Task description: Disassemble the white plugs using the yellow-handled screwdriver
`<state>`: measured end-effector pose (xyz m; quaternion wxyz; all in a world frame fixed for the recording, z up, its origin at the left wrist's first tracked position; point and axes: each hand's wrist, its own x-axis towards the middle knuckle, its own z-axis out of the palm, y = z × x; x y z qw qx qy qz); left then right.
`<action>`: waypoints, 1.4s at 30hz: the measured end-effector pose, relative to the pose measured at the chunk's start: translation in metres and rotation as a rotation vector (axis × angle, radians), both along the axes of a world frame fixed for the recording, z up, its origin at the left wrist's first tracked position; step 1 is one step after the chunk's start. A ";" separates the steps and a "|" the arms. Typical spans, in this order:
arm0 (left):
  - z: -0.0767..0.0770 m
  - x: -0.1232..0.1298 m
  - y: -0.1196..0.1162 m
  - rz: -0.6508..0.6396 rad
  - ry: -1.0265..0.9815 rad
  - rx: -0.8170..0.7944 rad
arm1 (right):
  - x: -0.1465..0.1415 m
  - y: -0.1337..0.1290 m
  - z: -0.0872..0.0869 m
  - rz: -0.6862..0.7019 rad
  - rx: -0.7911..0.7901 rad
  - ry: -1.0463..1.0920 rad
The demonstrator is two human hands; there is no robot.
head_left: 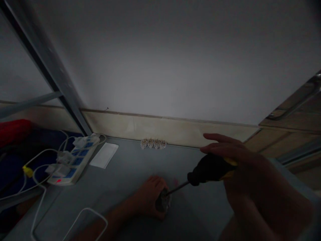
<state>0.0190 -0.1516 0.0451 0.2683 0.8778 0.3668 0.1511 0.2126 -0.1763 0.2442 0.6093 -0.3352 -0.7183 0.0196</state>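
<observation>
Right hand (253, 177) was closed around the black and yellow handle of a screwdriver (210, 169), with its fingers (218, 145) curled over the top. The thin metal shaft (178, 188) pointed down and away from that hand, toward the left hand (147, 197). The left hand was shut around a small, round, grey part (163, 202) (it was too dark to tell just what the part was), and the tip of the shaft was right at it. Ahead of both hands, by the wall, sat a row of four small white parts (153, 144) on a grey table (120, 187). Out to the left of the left hand lay a white power strip (75, 160) with blue switches, and a white card (104, 155) was just beside it. White cords (85, 217) looped near the left arm. The screwdriver tip could slip off the part if it was pushed hard at a slant, and it could then poke the left hand, because those fingers were so close to it. The round part could also roll away if the left hand let go. The dim light could make the tip hard to see, too.
</observation>
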 end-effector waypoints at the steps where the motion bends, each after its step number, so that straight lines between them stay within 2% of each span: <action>1: 0.000 0.000 0.000 0.002 0.003 0.001 | -0.001 0.000 0.000 0.008 0.000 0.011; 3: 0.001 0.000 0.000 0.001 0.005 -0.001 | -0.001 0.001 0.002 0.003 -0.008 0.026; 8: 0.003 -0.001 -0.001 0.012 0.006 -0.022 | 0.008 -0.002 0.011 -0.155 -0.040 -0.127; 11: 0.004 -0.001 -0.001 0.012 -0.003 -0.027 | 0.006 -0.005 0.014 -0.085 -0.090 -0.118; 14: 0.004 -0.001 -0.001 0.018 0.012 -0.028 | -0.001 -0.003 0.011 -0.014 -0.059 0.016; 16: 0.004 0.000 -0.001 0.016 0.016 -0.015 | -0.005 0.000 0.008 0.011 -0.049 0.023; 21: 0.005 -0.001 0.000 0.008 0.034 -0.023 | -0.004 0.007 0.003 -0.077 -0.019 -0.088; 27: 0.003 -0.001 -0.001 0.010 0.002 0.000 | -0.005 0.002 0.005 0.030 -0.063 -0.078; 34: 0.002 0.000 0.001 -0.003 0.005 0.009 | -0.008 0.002 0.002 -0.108 -0.051 -0.038; 42: 0.004 0.000 0.000 -0.003 0.007 0.001 | -0.007 0.007 -0.003 -0.063 -0.003 0.005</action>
